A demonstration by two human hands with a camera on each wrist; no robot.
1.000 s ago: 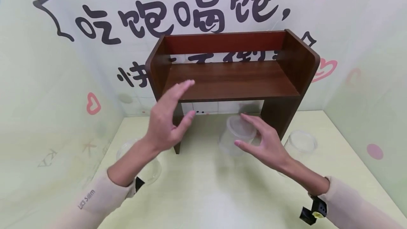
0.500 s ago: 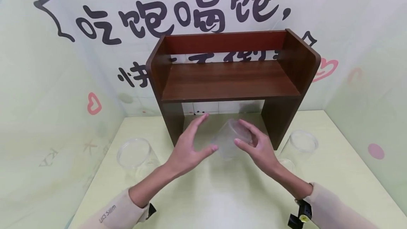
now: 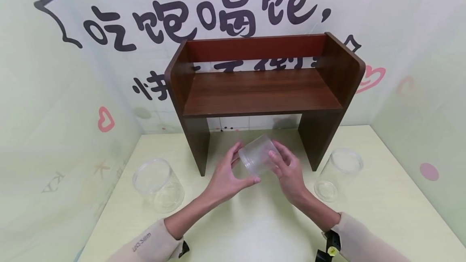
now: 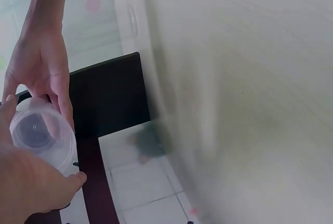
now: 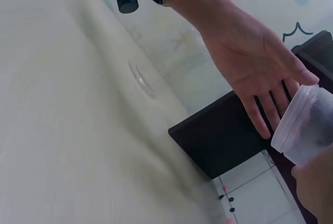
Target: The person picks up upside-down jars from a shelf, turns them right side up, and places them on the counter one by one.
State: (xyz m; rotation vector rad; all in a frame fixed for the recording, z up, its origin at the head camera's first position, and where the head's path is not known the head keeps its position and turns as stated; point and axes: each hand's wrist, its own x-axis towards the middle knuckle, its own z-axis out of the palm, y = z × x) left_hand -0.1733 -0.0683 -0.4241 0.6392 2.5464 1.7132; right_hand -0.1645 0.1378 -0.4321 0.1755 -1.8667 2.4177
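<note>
A clear plastic jar (image 3: pixel 257 156) is tipped on its side in the air below the shelf, its rim end toward the left. My right hand (image 3: pixel 289 173) grips the base end, thumb on the near side. At the rim end, my left hand (image 3: pixel 223 179) spreads its fingers and thumb around the edge. The right wrist view shows that left hand (image 5: pixel 255 62) with straight fingers and its thumb tip at the rim of the jar (image 5: pixel 307 125). In the left wrist view the jar (image 4: pixel 39 130) sits between both hands, its round inside visible.
A dark brown two-level wooden shelf (image 3: pixel 262 92) stands at the back of the pale table (image 3: pixel 247 229). One clear jar (image 3: pixel 158 185) stands at the left, another (image 3: pixel 338 173) at the right. A printed wall cloth (image 3: pixel 116 76) hangs behind.
My left hand has come down and right to the jar's rim. The jar has turned in my right hand from near upright to lying sideways, and the right hand has shifted slightly left.
</note>
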